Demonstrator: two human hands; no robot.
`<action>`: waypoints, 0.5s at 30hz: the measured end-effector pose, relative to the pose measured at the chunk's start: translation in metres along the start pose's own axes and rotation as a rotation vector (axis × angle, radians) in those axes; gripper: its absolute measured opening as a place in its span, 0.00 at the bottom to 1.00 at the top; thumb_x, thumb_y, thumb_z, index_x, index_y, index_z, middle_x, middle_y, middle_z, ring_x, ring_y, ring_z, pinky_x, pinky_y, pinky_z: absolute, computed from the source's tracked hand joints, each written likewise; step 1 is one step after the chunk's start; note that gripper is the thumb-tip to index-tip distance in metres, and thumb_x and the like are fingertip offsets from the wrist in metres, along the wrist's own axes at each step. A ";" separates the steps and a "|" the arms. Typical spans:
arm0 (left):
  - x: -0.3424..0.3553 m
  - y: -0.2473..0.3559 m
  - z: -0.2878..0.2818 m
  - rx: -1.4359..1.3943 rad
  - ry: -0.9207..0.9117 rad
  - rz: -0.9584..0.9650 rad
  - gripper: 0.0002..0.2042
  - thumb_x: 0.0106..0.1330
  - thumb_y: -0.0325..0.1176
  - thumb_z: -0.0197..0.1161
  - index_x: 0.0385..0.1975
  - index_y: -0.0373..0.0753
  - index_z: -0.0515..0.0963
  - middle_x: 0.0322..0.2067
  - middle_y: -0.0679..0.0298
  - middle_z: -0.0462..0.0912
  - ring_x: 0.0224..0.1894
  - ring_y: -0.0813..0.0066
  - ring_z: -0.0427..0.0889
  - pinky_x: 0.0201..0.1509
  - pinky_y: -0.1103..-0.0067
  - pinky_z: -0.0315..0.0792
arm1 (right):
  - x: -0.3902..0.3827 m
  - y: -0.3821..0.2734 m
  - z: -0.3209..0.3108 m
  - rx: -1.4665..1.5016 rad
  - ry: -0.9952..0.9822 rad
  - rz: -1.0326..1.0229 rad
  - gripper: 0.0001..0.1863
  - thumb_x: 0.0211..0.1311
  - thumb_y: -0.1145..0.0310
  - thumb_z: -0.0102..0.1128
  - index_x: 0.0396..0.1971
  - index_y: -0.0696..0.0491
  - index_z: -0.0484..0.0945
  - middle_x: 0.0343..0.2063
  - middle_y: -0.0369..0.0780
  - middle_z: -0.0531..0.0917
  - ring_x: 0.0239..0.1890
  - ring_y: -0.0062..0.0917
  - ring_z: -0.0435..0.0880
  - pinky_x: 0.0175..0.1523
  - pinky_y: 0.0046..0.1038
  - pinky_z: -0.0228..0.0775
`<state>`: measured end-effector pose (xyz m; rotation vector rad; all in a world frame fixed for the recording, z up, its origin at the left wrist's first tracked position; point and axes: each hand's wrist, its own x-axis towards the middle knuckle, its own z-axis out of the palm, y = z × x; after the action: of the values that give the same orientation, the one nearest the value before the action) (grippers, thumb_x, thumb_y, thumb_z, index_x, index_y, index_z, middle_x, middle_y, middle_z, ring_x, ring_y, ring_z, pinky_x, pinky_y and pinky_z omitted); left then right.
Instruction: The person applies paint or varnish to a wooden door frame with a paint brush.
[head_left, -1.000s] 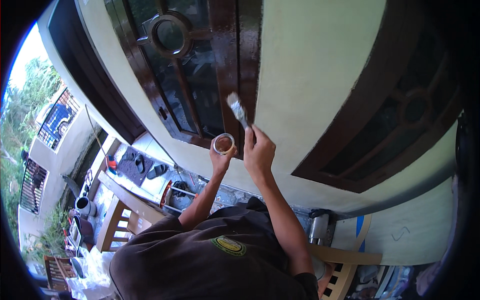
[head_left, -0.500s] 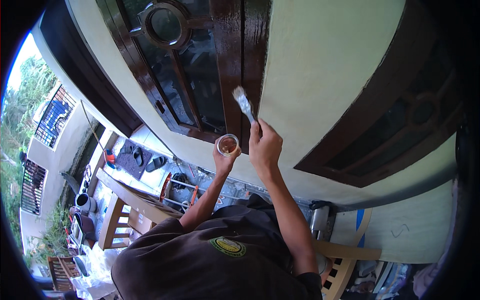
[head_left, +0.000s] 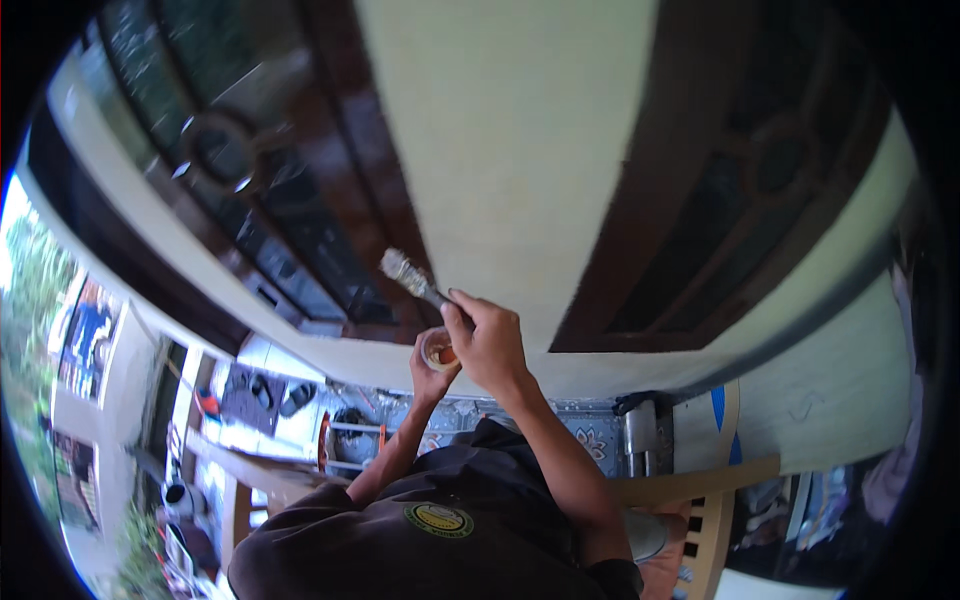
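My right hand [head_left: 490, 345] is closed round the handle of a paintbrush [head_left: 407, 274], its pale, clotted bristles pointing up and to the left. Just left of it and lower, my left hand [head_left: 430, 376] grips a small clear jar [head_left: 439, 350] with amber-brown liquid inside. The right hand partly overlaps the jar in this view. Beyond the brush stands a glossy dark brown window frame [head_left: 375, 165] with glass panes and a round centre piece. I cannot tell whether the bristles touch the frame.
A cream wall [head_left: 510, 150] parts this frame from a second brown window [head_left: 690, 230] on the right. Below lie a patterned tile floor [head_left: 590, 440], a metal cylinder [head_left: 641, 440] and a wooden chair [head_left: 715, 530]. Dark sandals [head_left: 297, 400] and a mat lie at the left.
The view has swung right, so the window frame now sits farther left. The brush has tilted left, and my right hand has come closer to the jar.
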<state>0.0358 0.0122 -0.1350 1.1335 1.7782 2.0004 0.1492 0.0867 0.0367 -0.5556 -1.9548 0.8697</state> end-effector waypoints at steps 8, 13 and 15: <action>0.016 0.016 0.115 -0.188 -0.581 -0.048 0.18 0.50 0.33 0.73 0.40 0.36 0.76 0.38 0.63 0.80 0.40 0.74 0.79 0.42 0.75 0.75 | -0.033 0.009 -0.130 0.170 0.074 -0.018 0.20 0.62 0.72 0.61 0.54 0.60 0.75 0.32 0.46 0.85 0.33 0.27 0.84 0.41 0.26 0.74; 0.023 0.032 0.197 -0.145 -0.894 0.197 0.24 0.48 0.32 0.75 0.45 0.34 0.75 0.43 0.61 0.79 0.45 0.70 0.79 0.52 0.74 0.73 | -0.117 0.031 -0.206 0.521 0.255 0.422 0.17 0.65 0.71 0.58 0.53 0.59 0.76 0.39 0.41 0.84 0.35 0.22 0.83 0.41 0.23 0.73; 0.013 0.066 0.230 -0.196 -0.978 0.033 0.27 0.43 0.26 0.76 0.46 0.35 0.75 0.41 0.61 0.80 0.46 0.73 0.80 0.53 0.76 0.72 | -0.176 0.057 -0.218 0.626 0.512 0.460 0.19 0.68 0.68 0.57 0.56 0.58 0.72 0.36 0.40 0.82 0.28 0.17 0.77 0.35 0.19 0.70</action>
<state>0.2019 0.1750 -0.0777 1.6569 1.0268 1.2006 0.4279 0.0826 -0.0273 -0.7636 -1.0250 1.3916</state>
